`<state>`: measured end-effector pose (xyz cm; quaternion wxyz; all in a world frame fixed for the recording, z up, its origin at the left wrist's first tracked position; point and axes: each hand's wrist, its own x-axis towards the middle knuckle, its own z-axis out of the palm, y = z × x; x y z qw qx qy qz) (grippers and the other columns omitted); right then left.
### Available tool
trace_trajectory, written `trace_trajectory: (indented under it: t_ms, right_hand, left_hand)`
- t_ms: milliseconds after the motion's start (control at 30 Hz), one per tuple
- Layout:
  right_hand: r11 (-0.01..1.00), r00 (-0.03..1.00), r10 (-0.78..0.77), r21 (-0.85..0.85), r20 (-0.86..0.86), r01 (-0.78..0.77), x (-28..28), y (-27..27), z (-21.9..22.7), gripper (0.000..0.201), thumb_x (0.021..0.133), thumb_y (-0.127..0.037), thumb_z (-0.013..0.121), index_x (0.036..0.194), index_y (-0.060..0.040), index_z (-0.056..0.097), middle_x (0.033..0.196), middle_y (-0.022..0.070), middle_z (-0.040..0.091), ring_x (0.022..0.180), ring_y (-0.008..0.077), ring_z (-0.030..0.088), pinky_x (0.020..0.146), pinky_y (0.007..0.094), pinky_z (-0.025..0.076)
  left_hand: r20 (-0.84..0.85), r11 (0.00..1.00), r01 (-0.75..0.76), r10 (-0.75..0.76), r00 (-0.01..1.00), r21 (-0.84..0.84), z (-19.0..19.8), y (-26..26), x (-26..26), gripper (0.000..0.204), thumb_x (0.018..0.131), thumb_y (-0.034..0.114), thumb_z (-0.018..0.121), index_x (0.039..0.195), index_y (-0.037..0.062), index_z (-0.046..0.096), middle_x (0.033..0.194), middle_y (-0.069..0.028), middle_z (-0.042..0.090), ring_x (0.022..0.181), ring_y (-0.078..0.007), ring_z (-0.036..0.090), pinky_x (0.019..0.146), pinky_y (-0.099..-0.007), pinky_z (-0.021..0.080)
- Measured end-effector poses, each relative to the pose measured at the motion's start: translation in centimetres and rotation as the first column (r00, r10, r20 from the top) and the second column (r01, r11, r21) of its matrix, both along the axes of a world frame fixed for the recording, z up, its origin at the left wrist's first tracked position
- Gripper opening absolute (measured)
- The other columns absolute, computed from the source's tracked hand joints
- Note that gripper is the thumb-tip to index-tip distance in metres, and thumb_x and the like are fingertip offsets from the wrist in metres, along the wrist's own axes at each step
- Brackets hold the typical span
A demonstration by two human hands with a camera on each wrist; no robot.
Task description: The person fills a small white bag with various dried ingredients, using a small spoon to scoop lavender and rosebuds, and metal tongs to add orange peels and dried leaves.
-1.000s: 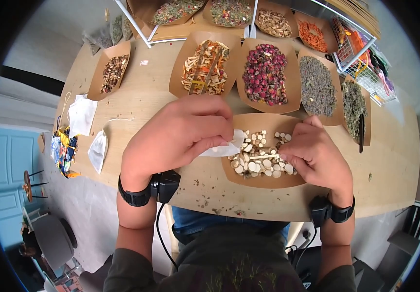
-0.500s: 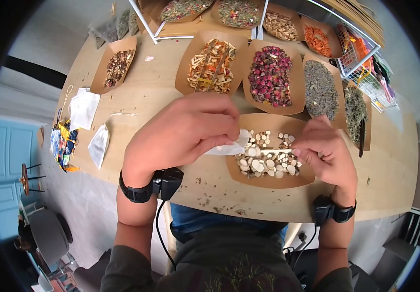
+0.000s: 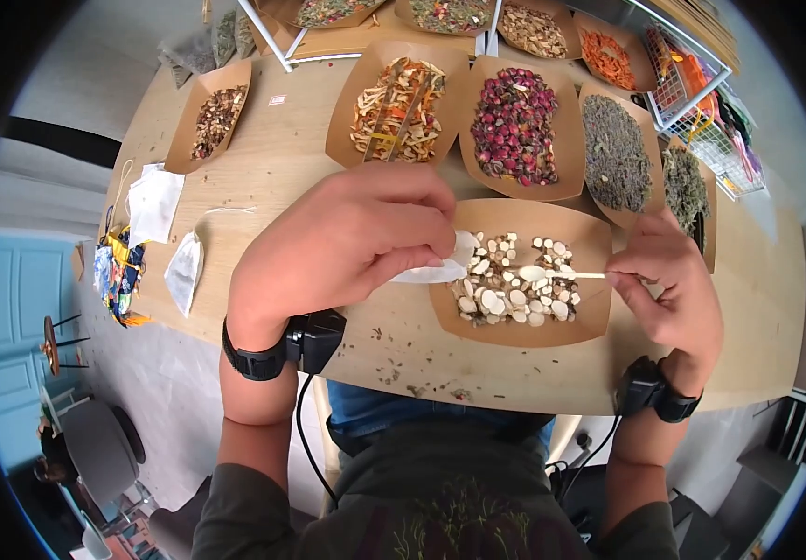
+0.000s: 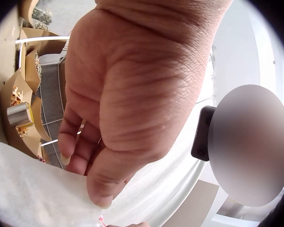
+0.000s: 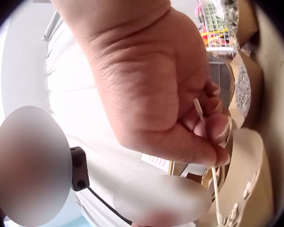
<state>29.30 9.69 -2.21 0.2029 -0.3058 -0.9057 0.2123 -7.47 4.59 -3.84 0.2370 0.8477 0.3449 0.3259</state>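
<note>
My left hand (image 3: 356,233) pinches a small white cloth pouch (image 3: 465,254) at the left edge of a cardboard tray (image 3: 597,231). The same pouch (image 4: 33,189) spreads below the thumb in the left wrist view. Round pale dried root slices (image 3: 492,301) lie in the tray. Between thumb and fingers, my right hand (image 3: 666,275) grips a thin pale spoon (image 3: 576,275) by its handle end. The bowl of the spoon is over the slices and points left toward the pouch. In the right wrist view, the handle (image 5: 215,189) runs down past the fingertips.
Behind stand trays of orange-white dried peel (image 3: 426,112) with tongs, rosebuds (image 3: 515,121) and grey-purple flowers (image 3: 616,149). A mixed tray (image 3: 216,121) sits far left. White pouches (image 3: 184,271) lie at left near patterned fabric (image 3: 118,280). A wire basket (image 3: 701,121) stands back right.
My right hand has moved right, drawing the spoon along, so its bowl now shows over the slices. The left hand keeps its pinch on the pouch at nearly the same place.
</note>
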Motion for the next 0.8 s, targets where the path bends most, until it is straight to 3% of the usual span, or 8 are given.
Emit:
trace_trajectory:
  t_ms: [167, 367, 800]
  right_hand:
    - [0.99, 0.994, 0.058, -0.133, 0.093, -0.045, 0.3, -0.2, 0.1, 0.011, 0.071, 0.003, 0.074, 0.079, -0.0027, 0.076, 0.072, 0.0086, 0.066, 0.079, 0.0309, 0.062, 0.084, 0.0437, 0.042]
    - [0.986, 0.991, 0.129, -0.108, 0.044, -0.124, -2.5, -0.7, -1.7, 0.009, 0.075, 0.0, 0.075, 0.082, -0.0037, 0.077, 0.074, 0.0085, 0.068, 0.083, 0.0307, 0.064, 0.089, 0.0439, 0.045]
    - [0.978, 0.987, 0.161, -0.137, 0.017, -0.157, -3.0, -0.2, -2.4, 0.007, 0.084, -0.003, 0.08, 0.091, -0.0023, 0.08, 0.076, 0.0096, 0.07, 0.083, 0.0311, 0.064, 0.093, 0.0439, 0.047]
  left_hand:
    - [0.003, 1.0, -0.005, 0.005, 1.0, -0.019, 0.1, 0.0, 0.1, 0.011, 0.088, 0.001, 0.084, 0.095, 0.0027, 0.076, 0.106, -0.009, 0.072, 0.09, -0.0269, 0.071, 0.076, -0.037, 0.057]
    - [-0.011, 1.0, -0.01, 0.009, 1.0, -0.023, 0.1, -0.1, 0.2, 0.011, 0.088, 0.001, 0.084, 0.097, 0.0024, 0.077, 0.106, -0.0091, 0.072, 0.09, -0.0264, 0.071, 0.076, -0.0366, 0.057]
    - [-0.005, 1.0, 0.014, -0.014, 1.0, 0.003, 0.0, 0.1, -0.1, 0.01, 0.089, 0.001, 0.083, 0.096, 0.0019, 0.076, 0.106, -0.0096, 0.071, 0.089, -0.0278, 0.071, 0.076, -0.0375, 0.057]
